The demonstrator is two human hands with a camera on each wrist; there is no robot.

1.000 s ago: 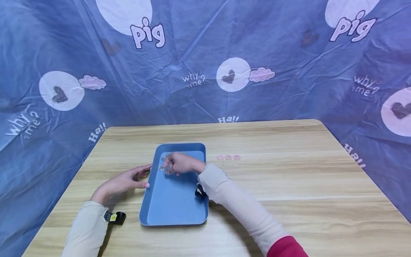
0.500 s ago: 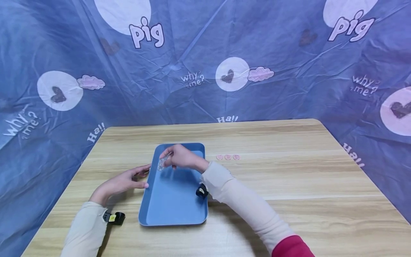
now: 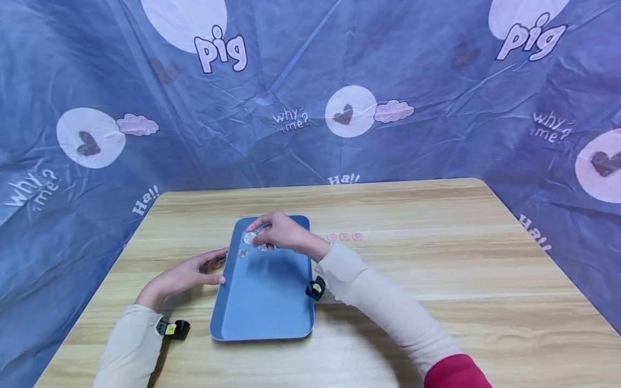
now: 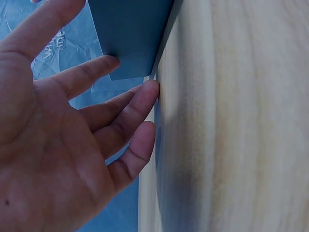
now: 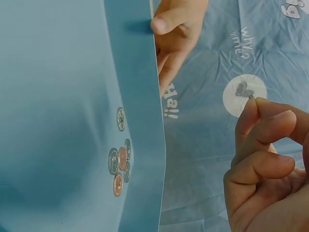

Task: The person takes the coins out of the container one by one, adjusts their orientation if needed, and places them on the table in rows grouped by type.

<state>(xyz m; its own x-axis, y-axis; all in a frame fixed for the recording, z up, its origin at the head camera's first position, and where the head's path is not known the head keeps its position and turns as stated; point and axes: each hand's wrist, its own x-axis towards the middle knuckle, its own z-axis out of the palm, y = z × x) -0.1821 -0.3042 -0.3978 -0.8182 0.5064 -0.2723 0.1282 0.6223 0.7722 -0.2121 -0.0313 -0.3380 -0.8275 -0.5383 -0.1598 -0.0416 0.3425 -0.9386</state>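
My right hand (image 3: 286,234) is raised over the far left part of a blue tray (image 3: 267,302), pinching a clear round token (image 3: 249,237) between thumb and index finger. Only the token's thin edge shows in the right wrist view. Several more coin-like tokens lie in the tray, among them a clear patterned one (image 5: 120,119) and an orange one (image 5: 118,184). My left hand (image 3: 186,276) is beside the tray's left wall, fingers spread and thumb tip at the rim. In the left wrist view one fingertip meets the tray's outer wall (image 4: 130,38).
On the wooden table (image 3: 436,269), three pink round tokens (image 3: 344,237) lie in a row to the right of the tray. A blue printed cloth (image 3: 291,81) hangs behind the table. Each wrist carries a small black camera (image 3: 178,329).
My right hand was low among the tokens in the tray; it has lifted and shifted slightly right with a clear token between its fingertips. My left hand has stayed at the tray's side.
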